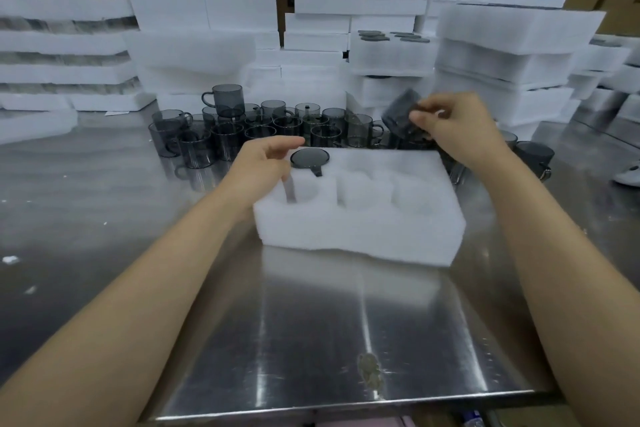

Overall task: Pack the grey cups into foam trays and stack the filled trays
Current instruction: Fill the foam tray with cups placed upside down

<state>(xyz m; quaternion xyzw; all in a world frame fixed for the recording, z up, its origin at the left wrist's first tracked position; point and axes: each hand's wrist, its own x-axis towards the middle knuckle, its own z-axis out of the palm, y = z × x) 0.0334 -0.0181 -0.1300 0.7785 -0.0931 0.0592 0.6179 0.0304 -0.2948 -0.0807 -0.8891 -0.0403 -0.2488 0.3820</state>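
Slanting grey cup (pixel 399 114) between right fingers (pixel 437 103)

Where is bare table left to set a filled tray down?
Bare table lies between the tray and the near edge, and also left of the tray. Behind the tray, cups stand crowded against foam stacks. More cups sit at its right.

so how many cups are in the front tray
1: a grey cup sits in the back-left pocket of the foam tray. The right hand holds a second cup, not yet placed. Other pockets look empty.
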